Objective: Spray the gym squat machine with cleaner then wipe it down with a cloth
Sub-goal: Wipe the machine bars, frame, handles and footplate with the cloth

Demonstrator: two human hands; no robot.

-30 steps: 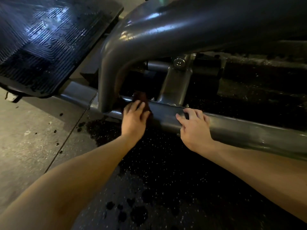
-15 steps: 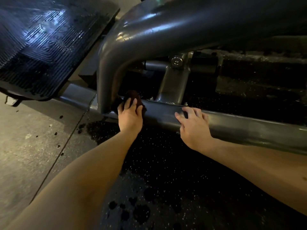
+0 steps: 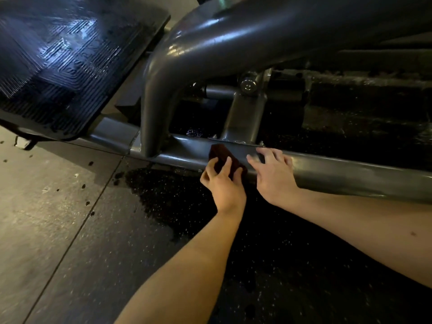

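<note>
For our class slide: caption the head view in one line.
Left hand holds a dark cloth on the bar; right hand rests beside it.

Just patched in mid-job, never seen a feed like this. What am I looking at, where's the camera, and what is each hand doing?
One view only, from a camera worn on the person's head, looking down past both bare forearms. The grey metal is the squat machine's frame: a thick curved tube above, a low bar near the floor. The ribbed black slab at upper left looks like its foot plate. The left hand grips a dark cloth against the low bar. The right hand rests on that bar just beside it, fingers spread, holding nothing. The floor shows a dark wet patch and scattered drops. No spray bottle is in view.
</note>
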